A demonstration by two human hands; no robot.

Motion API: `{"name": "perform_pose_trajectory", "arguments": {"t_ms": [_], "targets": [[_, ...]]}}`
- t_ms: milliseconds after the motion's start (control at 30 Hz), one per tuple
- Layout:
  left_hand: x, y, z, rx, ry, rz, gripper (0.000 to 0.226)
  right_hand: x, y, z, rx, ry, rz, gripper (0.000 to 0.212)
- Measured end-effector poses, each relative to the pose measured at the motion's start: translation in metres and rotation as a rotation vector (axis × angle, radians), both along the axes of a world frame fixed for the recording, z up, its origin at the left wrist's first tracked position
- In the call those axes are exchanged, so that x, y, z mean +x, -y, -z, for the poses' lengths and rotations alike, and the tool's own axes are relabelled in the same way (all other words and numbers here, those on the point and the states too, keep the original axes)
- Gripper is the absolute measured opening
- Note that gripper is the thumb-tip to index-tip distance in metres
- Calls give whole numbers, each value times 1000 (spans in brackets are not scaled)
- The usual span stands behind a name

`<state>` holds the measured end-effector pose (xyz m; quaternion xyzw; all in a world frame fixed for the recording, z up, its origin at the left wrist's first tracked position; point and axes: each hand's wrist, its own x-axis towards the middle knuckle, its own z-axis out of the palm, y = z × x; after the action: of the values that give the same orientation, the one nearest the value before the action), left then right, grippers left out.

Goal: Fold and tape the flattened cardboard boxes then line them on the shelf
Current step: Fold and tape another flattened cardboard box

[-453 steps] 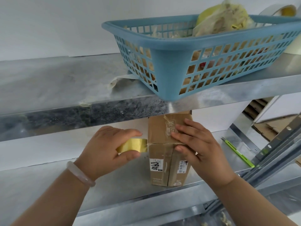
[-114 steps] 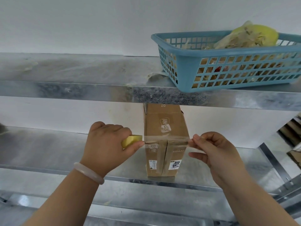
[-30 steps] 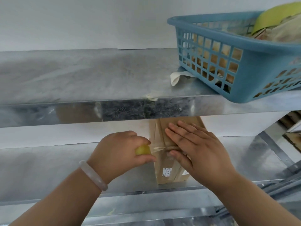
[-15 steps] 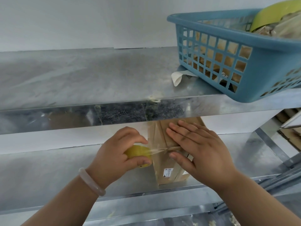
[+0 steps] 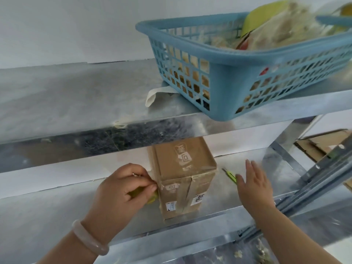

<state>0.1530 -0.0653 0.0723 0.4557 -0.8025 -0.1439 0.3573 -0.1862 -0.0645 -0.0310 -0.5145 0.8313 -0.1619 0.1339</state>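
The left hand (image 5: 123,187) has its fingers curled round a yellow tape roll (image 5: 152,198), most of which is hidden in the grip. Its fingertips press at the upper left edge of the cardboard box (image 5: 184,178), so hand and roll touch the box's left side. A pale bracelet (image 5: 89,239) sits on that wrist. The box stands upright near the front edge of the lower shelf (image 5: 47,206), with clear tape across its near face and over the seam. The right hand (image 5: 251,183) holds nothing; its fingers are straight and slightly spread, and it hovers to the right of the box, apart from it, with its thumb near a green knife (image 5: 231,176) lying on the shelf. Half a second ago this hand lay flat on the box, pressing the tape down; it has since lifted off and swung right. The left hand then held the roll a little away from the box, with tape stretched between them, and has now closed in against the edge. Above, the upper shelf (image 5: 76,96) carries a blue basket (image 5: 219,77), and flattened cardboard (image 5: 323,145) lies far right.
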Motion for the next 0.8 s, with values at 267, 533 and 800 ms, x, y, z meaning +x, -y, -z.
{"name": "perform_pose_trajectory", "arguments": {"t_ms": [267, 533, 800], "targets": [[2, -9, 1, 8, 13, -56, 21, -18, -8, 41, 175, -102, 37, 18], [11, -12, 6, -12, -44, 22, 24, 50, -72, -42, -339, 645, 118, 18], [16, -9, 8, 41, -92, 61, 16, 126, -136, -108, -466, 804, -197, 37]]}}
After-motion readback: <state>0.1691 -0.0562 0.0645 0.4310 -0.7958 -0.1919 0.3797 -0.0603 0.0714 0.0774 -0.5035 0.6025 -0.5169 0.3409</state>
